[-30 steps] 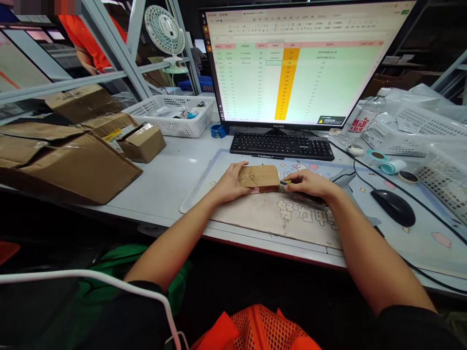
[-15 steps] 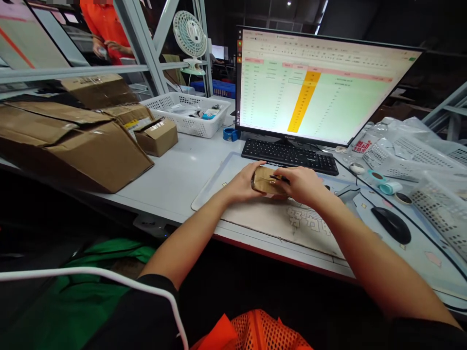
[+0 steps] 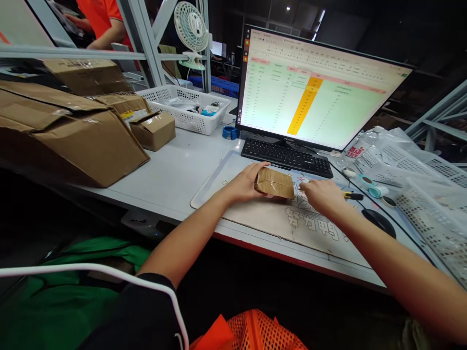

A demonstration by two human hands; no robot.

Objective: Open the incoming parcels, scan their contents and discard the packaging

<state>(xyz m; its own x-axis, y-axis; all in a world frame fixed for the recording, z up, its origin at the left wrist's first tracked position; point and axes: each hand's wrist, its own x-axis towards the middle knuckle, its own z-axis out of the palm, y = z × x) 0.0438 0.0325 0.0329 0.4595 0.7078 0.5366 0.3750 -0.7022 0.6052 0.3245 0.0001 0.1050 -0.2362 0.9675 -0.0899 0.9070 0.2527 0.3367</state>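
Observation:
My left hand is closed around the left end of a small brown cardboard box wrapped in clear tape. The box is held tilted above the printed desk mat. A little to its right, my right hand is closed on a utility knife. The knife's yellow and black end sticks out behind the hand, and a thin dark tip shows in front of the fingers. The tip is apart from the box.
Behind the hands are a black keyboard and a monitor. A mouse and white baskets are at right. Cardboard boxes and a white basket stand at left. A person in orange is beyond the frame.
My right hand has drawn the utility knife off the box and to the right, uncovering the box's taped top. The left hand keeps its grip. The view has shifted slightly.

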